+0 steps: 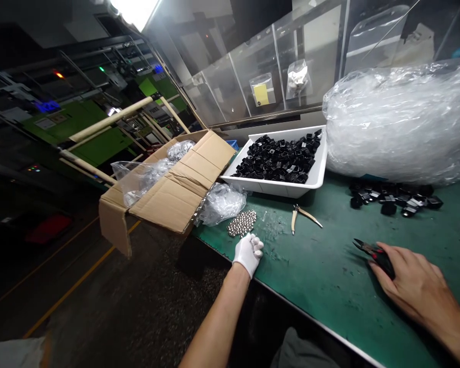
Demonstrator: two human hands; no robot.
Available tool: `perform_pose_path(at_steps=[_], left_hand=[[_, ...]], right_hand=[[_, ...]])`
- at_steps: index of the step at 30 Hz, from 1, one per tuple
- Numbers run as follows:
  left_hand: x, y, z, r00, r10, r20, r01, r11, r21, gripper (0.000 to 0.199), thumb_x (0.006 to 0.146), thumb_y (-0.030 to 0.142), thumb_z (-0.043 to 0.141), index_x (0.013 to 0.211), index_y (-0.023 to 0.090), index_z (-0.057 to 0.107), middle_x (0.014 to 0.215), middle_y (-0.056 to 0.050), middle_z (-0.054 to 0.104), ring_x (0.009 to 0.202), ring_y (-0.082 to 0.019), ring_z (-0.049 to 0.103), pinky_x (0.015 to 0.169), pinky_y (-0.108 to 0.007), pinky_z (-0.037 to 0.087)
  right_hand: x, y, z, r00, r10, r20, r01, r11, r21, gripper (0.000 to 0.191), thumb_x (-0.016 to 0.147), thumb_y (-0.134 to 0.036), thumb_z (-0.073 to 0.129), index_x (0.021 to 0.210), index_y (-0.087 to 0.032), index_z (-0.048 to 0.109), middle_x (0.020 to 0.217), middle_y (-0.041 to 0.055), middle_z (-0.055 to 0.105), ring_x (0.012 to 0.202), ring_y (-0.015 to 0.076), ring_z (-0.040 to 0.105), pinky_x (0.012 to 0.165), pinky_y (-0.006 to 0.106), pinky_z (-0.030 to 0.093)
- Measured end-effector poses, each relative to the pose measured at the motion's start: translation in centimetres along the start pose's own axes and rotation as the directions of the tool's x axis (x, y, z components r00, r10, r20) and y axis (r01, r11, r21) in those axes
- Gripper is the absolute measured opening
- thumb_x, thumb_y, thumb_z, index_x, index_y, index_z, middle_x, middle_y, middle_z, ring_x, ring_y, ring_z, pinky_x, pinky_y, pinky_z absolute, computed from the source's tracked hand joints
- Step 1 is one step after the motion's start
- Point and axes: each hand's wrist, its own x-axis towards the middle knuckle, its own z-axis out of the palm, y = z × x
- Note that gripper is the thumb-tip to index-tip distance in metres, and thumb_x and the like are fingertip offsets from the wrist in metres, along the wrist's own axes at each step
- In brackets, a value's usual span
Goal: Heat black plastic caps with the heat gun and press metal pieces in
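Head view: my green workbench (322, 271) slants across the lower half, its near edge running down to the right. At its far right sits a big bundle of clear plastic (398, 122), bulging and shiny. At the left, an open cardboard box (184, 179) reaches the bench corner, one flap turned outward and more clear plastic inside. Between the two stands a white tray (276, 188), heaped with small black parts (279, 156). A loose scatter of the same sort of black pieces (388, 208) lies on the green surface in front of the bundle.

My bare right hand (416, 281) is low over the right side of the bench, and my white-gloved left hand (249, 254) is at the near edge. The left fingers are curled in toward the palm; I can't tell whether anything is tucked inside them. A crumpled clear bag (222, 203) lies against the box flap. My right fingers are wrapped round the black-and-red cutters (379, 255), whose blades point away to the left, slightly parted. Tan-handled pliers (293, 221) lie spread in front of the tray. Just beyond my glove is a tight patch of little shiny metal pieces (242, 223).
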Motion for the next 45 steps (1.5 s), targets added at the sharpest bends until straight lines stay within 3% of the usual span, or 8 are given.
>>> perform_pose_path(at_steps=[14,26,30,33,36,38,42,45], left_hand=[[-1.4,0.1,-5.4,0.999,0.033,-0.043,-0.025,0.986,0.163,0.023,0.094,0.037,0.056,0.084,0.019,0.047,0.055,0.007,0.045,0.038,-0.007,0.046,0.033,-0.016,0.019],[-2.2,1.3,-4.3,0.996,0.06,-0.066,-0.045,0.978,0.205,0.022,0.095,0.032,0.052,0.079,0.018,0.047,0.055,0.007,0.041,0.038,-0.007,0.043,0.032,-0.016,0.019],[-3.7,-0.5,-2.5,0.996,0.094,0.006,-0.093,0.963,0.254,0.023,0.093,0.038,0.056,0.082,0.019,0.048,0.055,0.009,0.039,0.039,-0.006,0.038,0.032,-0.015,0.021],[-3.7,-3.3,-1.2,0.949,0.295,0.109,-0.312,0.844,0.437,0.036,0.091,0.056,0.055,0.088,0.02,0.055,0.051,0.01,0.033,0.037,-0.007,0.032,0.033,-0.018,0.022],[-3.1,-6.8,-0.9,0.826,0.497,0.266,-0.547,0.596,0.588,0.038,0.094,0.057,0.049,0.094,0.021,0.062,0.05,0.007,0.041,0.041,-0.011,0.042,0.04,-0.022,0.036],[-2.3,-8.8,-1.2,0.625,0.664,0.411,-0.711,0.267,0.65,0.034,0.097,0.049,0.048,0.097,0.021,0.067,0.063,0.002,0.062,0.054,-0.014,0.058,0.053,-0.026,0.047],[-0.7,-11.2,-1.9,0.084,0.718,0.691,-0.733,-0.425,0.531,0.019,0.096,0.03,0.057,0.106,0.018,0.069,0.094,-0.007,0.077,0.074,-0.019,0.071,0.07,-0.028,0.051],[-0.6,-11.4,-1.7,-0.065,0.658,0.75,-0.681,-0.578,0.448,0.017,0.093,0.021,0.063,0.108,0.015,0.068,0.093,-0.009,0.078,0.072,-0.019,0.072,0.069,-0.028,0.05]], right_hand=[[-0.1,-0.1,-0.5,0.999,0.006,0.031,-0.005,1.0,-0.008,0.053,0.096,-0.053,0.035,0.133,-0.018,0.049,0.121,0.0168,0.063,0.107,0.0405,0.059,0.087,0.054,0.045],[1.0,-1.3,-1.7,0.997,0.066,0.028,-0.069,0.986,0.154,0.046,0.094,-0.044,0.047,0.123,-0.011,0.06,0.116,0.0226,0.064,0.103,0.0399,0.057,0.087,0.052,0.043],[2.0,-2.5,-3.1,0.991,0.097,0.096,-0.104,0.992,0.07,0.044,0.094,-0.039,0.056,0.132,-0.017,0.057,0.126,0.0135,0.064,0.114,0.0292,0.056,0.096,0.042,0.045],[2.9,-2.3,-3.6,0.976,0.172,0.134,-0.175,0.984,0.013,0.043,0.096,-0.04,0.057,0.133,-0.02,0.056,0.125,0.0096,0.064,0.114,0.0237,0.058,0.098,0.037,0.046],[3.6,-1.0,-4.7,0.941,0.299,0.157,-0.296,0.954,-0.043,0.037,0.099,-0.041,0.056,0.129,-0.019,0.058,0.12,0.0085,0.065,0.105,0.0221,0.063,0.091,0.04,0.052],[4.2,0.5,-5.7,0.902,0.401,0.161,-0.388,0.916,-0.106,0.035,0.1,-0.041,0.056,0.125,-0.017,0.06,0.115,0.008,0.066,0.099,0.0211,0.065,0.086,0.041,0.055],[5.7,3.7,-7.7,0.821,0.561,0.106,-0.515,0.807,-0.289,0.036,0.098,-0.041,0.059,0.124,-0.017,0.06,0.119,0.0093,0.064,0.104,0.0236,0.064,0.091,0.046,0.054],[7.2,4.5,-8.8,0.814,0.576,0.077,-0.503,0.765,-0.403,0.038,0.097,-0.042,0.061,0.126,-0.017,0.06,0.125,0.0103,0.062,0.112,0.0263,0.061,0.096,0.05,0.05]])
